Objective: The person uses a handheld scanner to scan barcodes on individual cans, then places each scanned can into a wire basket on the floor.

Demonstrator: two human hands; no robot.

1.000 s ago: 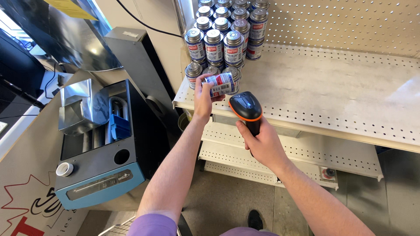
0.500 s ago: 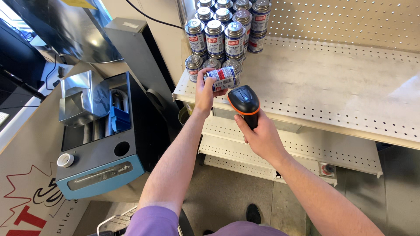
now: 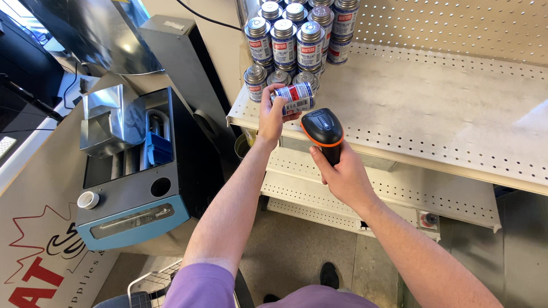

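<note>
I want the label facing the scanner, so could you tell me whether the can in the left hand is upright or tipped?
Tipped: the can lies sideways in the left hand, label toward the scanner.

Stacked cans (image 3: 297, 34) crowd the perforated shelf's (image 3: 445, 108) left end; rightward it lies open for a hand.

Cans (image 3: 297, 34) stacked at the shelf's (image 3: 445, 108) back-left corner; my tilted can (image 3: 294, 98) sits before them, scanner (image 3: 323, 130) just right of it.
</note>
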